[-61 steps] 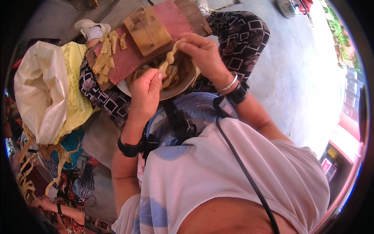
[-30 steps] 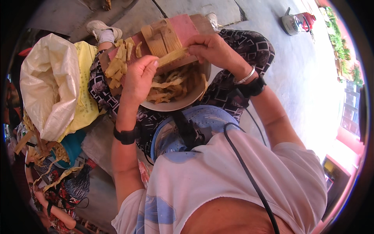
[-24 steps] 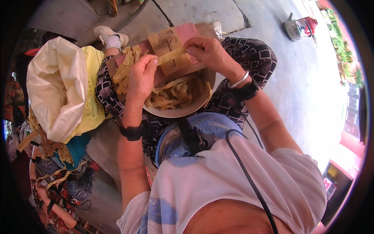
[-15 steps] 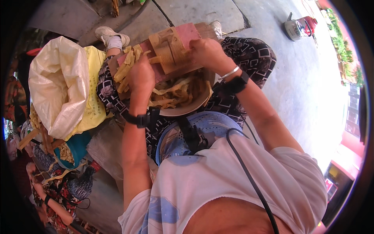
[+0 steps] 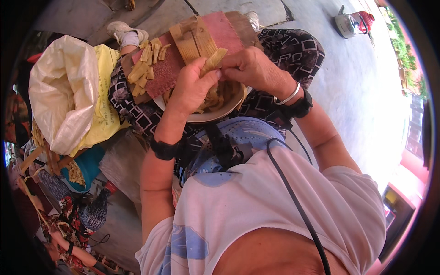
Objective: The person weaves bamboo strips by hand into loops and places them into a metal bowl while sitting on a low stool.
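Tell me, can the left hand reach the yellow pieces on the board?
Likely yes: only red mat shows between the left hand and the pieces, though that hand holds a strip.

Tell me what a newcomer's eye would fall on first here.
Probably the yellowish strip gripped in the left hand, mid-picture, with the right hand close beside it and a bowl of similar strips below. Next might come the big open white-and-yellow sack at the left. The wooden block on the reddish mat, just beyond the hands, also stands out.
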The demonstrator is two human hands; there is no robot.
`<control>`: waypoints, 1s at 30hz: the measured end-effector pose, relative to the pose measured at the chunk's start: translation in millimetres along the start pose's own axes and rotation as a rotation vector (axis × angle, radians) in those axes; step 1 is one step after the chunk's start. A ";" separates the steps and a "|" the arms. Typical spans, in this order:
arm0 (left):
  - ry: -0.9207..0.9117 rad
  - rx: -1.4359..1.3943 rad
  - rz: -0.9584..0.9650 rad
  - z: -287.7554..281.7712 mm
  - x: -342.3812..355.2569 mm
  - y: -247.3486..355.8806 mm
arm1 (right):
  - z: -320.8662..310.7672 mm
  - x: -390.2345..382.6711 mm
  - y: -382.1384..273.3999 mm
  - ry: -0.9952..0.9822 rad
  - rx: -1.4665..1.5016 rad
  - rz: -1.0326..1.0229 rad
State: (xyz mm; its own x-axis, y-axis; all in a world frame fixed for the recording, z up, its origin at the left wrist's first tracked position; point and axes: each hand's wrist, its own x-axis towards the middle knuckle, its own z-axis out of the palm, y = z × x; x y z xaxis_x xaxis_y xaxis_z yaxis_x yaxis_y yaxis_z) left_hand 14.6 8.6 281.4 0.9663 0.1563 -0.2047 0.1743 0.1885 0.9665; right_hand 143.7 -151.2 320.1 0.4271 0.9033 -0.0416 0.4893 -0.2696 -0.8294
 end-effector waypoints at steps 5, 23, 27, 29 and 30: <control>0.035 0.117 -0.006 -9.4 -11.3 -11.8 | 3.6 -18.0 17.2 -0.031 -0.138 -0.092; 0.295 0.501 0.327 32.2 -24.3 19.8 | 0.0 -31.7 -54.9 -0.407 0.455 0.204; 0.099 0.079 0.364 61.6 -20.0 44.0 | -26.7 -53.1 -44.4 0.105 0.348 0.083; 0.042 -0.184 0.332 81.2 -28.7 70.4 | -37.5 -54.4 -25.7 0.311 0.239 0.115; 0.032 -0.219 0.317 84.0 -29.5 69.7 | -37.3 -54.1 -15.4 0.345 0.193 0.148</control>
State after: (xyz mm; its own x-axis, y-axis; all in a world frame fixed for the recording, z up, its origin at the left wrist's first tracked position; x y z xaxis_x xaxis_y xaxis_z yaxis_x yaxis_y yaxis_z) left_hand 14.2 -64.3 367.8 0.9588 0.2693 0.0908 -0.1800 0.3282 0.9273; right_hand 141.5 -208.4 355.8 0.7276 0.6859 -0.0064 0.2660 -0.2909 -0.9190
